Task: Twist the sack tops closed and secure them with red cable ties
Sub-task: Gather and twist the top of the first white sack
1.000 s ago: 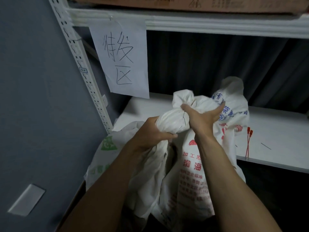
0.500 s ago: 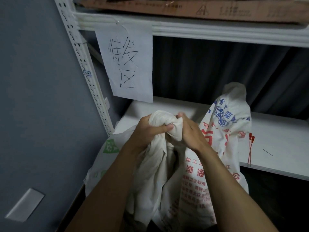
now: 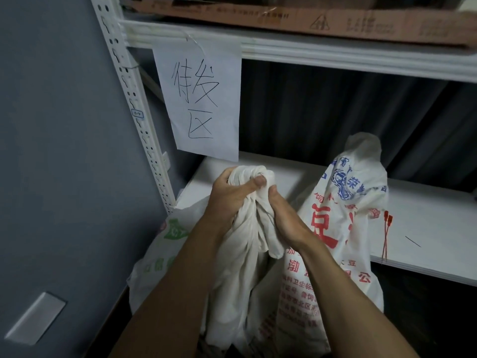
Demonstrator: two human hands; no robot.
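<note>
A plain white sack (image 3: pixel 242 275) stands in front of me, its top gathered into a twisted bunch (image 3: pixel 255 175). My left hand (image 3: pixel 229 195) grips that bunch from the left, thumb across it. My right hand (image 3: pixel 282 223) clasps the neck just below, on the right. Behind it stands a printed sack (image 3: pixel 343 228) with red and blue characters, its top loose and upright. Red cable ties (image 3: pixel 386 235) lie on the white shelf (image 3: pixel 426 228) right of that sack, apart from both hands.
A sack with green print (image 3: pixel 165 244) leans at the left by the perforated shelf post (image 3: pixel 136 112). A handwritten paper sign (image 3: pixel 201 99) hangs from the upper shelf. A cardboard box (image 3: pixel 309 19) sits on top. Grey wall at left; a dark curtain behind.
The open sack mouth has been bunched and twisted tighter. Both hands have closed together on the neck, and my right hand has slid lower on it.
</note>
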